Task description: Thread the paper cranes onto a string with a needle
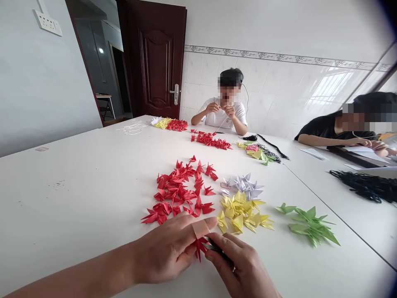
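Observation:
My left hand (167, 246) is closed on a red folded paper crane (199, 251), whose points show below the fingers. A tan bandage (201, 229) wraps one finger of that hand. My right hand (242, 260) grips a small dark metal tool (214, 246), its tip against the crane; the fingers hide most of it, so its exact kind is unclear. Just beyond my hands lies a loose pile of red paper cranes (178, 182). To its right are yellow cranes (238, 209) and white cranes (246, 186), with green cranes (312, 223) farther right.
Across the white table (77, 219) one person (228, 107) handles a thread, near red cranes (212, 140) and strung cranes (257, 152). At the right another person (328, 128) leans over papers (369, 153). Black cords (366, 184) lie near the right edge.

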The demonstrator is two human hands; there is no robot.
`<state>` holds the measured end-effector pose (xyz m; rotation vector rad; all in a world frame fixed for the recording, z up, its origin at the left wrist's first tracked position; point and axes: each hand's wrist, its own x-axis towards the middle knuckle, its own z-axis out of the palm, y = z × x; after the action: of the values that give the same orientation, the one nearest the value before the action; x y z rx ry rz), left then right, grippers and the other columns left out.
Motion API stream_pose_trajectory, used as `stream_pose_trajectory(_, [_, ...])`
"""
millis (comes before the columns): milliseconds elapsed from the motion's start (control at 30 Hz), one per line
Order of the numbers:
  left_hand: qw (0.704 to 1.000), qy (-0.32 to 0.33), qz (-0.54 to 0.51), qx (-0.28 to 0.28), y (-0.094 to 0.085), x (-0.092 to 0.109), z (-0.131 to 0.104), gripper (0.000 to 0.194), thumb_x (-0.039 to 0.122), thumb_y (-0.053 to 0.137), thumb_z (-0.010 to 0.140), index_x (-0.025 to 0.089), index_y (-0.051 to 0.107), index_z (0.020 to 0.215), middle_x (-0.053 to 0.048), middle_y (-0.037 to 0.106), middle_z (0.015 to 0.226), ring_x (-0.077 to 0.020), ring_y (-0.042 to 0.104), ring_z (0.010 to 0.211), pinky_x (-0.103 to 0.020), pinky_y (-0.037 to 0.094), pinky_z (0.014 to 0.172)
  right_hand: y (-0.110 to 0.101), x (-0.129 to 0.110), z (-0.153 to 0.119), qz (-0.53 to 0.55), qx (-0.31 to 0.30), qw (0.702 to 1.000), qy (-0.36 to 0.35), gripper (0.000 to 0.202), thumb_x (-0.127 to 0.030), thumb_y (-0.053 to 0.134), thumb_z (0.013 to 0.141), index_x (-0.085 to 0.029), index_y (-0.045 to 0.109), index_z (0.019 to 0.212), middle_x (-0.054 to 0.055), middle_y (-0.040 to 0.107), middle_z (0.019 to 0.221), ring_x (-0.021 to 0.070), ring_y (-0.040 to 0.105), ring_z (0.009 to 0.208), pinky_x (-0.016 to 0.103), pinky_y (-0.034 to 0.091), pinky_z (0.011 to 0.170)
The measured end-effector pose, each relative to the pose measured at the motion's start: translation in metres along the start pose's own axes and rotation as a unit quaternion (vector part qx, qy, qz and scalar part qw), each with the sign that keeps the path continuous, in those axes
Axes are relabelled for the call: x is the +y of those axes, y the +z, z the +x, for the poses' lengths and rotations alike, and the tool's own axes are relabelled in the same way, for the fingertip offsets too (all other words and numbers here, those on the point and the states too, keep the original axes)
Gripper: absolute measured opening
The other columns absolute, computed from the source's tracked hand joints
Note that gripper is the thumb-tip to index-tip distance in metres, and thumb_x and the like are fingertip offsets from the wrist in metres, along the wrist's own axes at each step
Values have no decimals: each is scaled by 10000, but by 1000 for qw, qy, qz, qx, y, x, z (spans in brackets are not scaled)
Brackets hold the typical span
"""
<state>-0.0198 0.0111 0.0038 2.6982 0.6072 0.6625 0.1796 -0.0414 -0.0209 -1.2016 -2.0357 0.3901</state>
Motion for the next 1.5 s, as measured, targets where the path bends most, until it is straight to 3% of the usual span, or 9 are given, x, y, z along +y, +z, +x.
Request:
stream_pose_trajectory(200, [1000,0,26,-16,-5,-7,7,455,3,423,782,236,468,1171,-53,566,1037,-182,500,949,-339,430,888,-3,2,0,2,19,998,54,232,-314,478,876,-191,617,1016,75,655,808,166,619,662,222,496,558])
stream_pose_trajectory(300, [999,-13,50,-4,-3,-9,7,431,25,401,808,218,481,1185,-76,532,1140,-200,479,1037,-361,423,917,-3,6,1,0,43,995,84,242,-339,492,863,-190,638,985,85,675,852,186,639,726,238,513,604])
stream_pose_trajectory(467, [994,-36,106,15,3,-3,4,329,284,458,865,190,516,1175,-134,471,1255,-286,425,1157,-463,405,940,-5,13,5,-9,125,984,126,296,-402,529,826,-179,677,952,86,706,857,204,660,739,245,518,618])
stream_pose_trajectory(633, [985,-7,168,-26,10,-2,8,456,425,513,809,220,499,1216,-158,367,1373,-411,293,1257,-578,369,916,-9,17,11,-4,158,974,161,384,-472,523,809,-152,694,934,86,722,819,217,667,710,269,519,628])
stream_pose_trajectory(967, [958,-143,250,4,9,-40,18,426,426,402,869,178,544,1186,-162,394,1361,-329,325,1265,-512,335,986,-7,17,10,13,135,978,158,346,-435,520,816,-157,683,942,72,709,798,205,646,694,261,493,611])
stream_pose_trajectory(1100, [952,-152,265,22,7,-44,15,429,407,434,855,199,519,1221,-150,395,1360,-335,328,1260,-529,338,973,-5,11,9,34,103,988,114,288,-375,531,819,-162,675,949,64,704,805,186,636,699,252,494,634])
stream_pose_trajectory(1267, [956,-113,259,77,-9,-44,20,427,443,421,856,199,546,1184,-160,379,1362,-335,349,1245,-524,358,947,-2,-4,6,41,10,997,69,226,-286,533,825,-168,658,971,50,683,787,159,611,686,234,476,641])
stream_pose_trajectory(1367, [965,-89,229,86,-27,-47,44,419,407,378,886,155,560,1167,-157,391,1352,-283,344,1262,-435,330,1013,1,-11,4,44,-37,997,59,221,-274,548,816,-179,658,984,38,669,777,145,590,666,219,460,625])
stream_pose_trajectory(1500, [971,-126,199,-29,-35,-59,104,476,411,313,910,138,465,1269,-150,360,1390,-259,300,1298,-390,291,1050,2,-14,3,42,-72,995,57,233,-283,560,810,-204,658,1007,23,657,773,138,573,650,205,436,590])
